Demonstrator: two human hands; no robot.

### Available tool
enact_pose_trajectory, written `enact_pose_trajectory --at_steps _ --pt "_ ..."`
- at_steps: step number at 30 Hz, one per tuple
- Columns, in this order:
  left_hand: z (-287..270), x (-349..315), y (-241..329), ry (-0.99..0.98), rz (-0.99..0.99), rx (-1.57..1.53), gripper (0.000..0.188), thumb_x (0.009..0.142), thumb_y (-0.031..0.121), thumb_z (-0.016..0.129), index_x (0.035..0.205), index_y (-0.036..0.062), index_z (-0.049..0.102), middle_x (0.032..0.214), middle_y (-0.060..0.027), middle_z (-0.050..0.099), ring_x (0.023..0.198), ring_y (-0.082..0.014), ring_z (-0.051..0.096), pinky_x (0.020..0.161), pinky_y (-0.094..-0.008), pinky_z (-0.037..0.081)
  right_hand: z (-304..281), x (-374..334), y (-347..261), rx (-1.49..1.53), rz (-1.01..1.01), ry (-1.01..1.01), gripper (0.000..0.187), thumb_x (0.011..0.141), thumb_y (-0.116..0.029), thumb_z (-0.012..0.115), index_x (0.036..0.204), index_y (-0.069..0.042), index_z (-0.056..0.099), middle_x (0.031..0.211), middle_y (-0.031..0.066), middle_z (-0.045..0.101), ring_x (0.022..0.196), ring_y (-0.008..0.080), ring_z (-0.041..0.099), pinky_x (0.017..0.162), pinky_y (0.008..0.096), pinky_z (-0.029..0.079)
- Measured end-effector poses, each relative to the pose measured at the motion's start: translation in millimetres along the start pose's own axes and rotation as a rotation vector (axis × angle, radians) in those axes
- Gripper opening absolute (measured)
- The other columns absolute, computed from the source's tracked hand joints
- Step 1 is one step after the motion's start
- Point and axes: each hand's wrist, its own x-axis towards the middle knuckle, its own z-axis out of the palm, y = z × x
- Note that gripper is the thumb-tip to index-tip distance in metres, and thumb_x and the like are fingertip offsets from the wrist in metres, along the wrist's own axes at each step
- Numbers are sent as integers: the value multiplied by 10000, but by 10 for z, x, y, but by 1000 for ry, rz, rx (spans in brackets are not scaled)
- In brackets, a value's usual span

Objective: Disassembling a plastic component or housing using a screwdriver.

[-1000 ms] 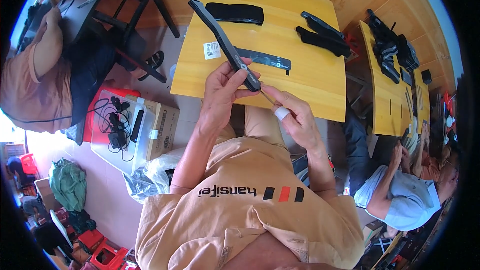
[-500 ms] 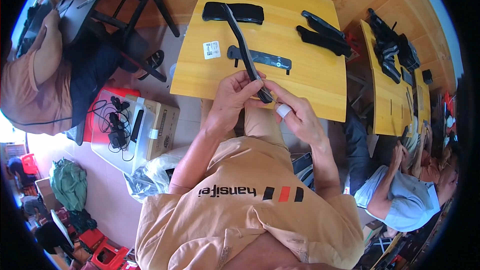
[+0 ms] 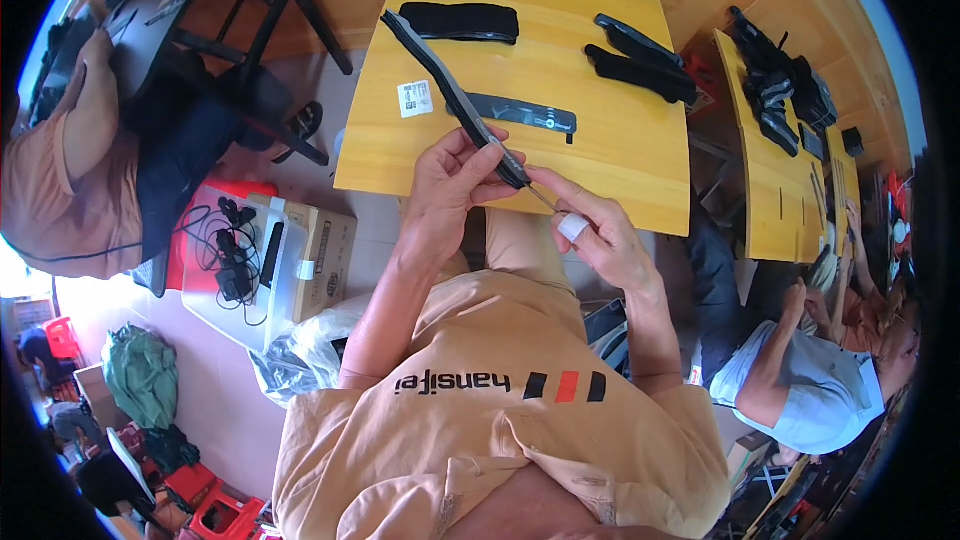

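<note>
The left hand (image 3: 452, 180) is clenched around the near end of a long, narrow black fabric strip (image 3: 445, 85), which now slants up and leftward from that hand over the yellow wooden table (image 3: 620, 140), having swung left from its steeper angle half a second ago. Just right of it, the right hand (image 3: 600, 240), one finger taped white, pinches a thin needle-like pin (image 3: 540, 198) at the strip's end, as before.

Count: one long black strip (image 3: 450, 90) in hand; four black pieces on tabletop (image 3: 620, 155): (image 3: 460, 22), (image 3: 525, 115), (image 3: 640, 40), (image 3: 635, 75). One white tag (image 3: 415, 98).
</note>
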Motion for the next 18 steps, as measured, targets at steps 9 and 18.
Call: enact_pose_trajectory --at_steps 9,18 --pt "-17 -22 11 -14 -4 -1 232 859 127 542 1049 -5 518 885 -127 623 773 -159 637 653 -234 545 -43 9 53 -13 -6 -52 553 782 71 372 1293 -133 430 666 30 481 575 89 419 564 210 394" --pt "57 -67 -4 15 81 72 257 824 98 593 1045 -3 511 893 -108 610 808 -160 625 675 -248 540 23 1 69 -89 -53 0 538 795 59 339 1312 -81 387 585 -13 394 536 74 361 529 201 336"
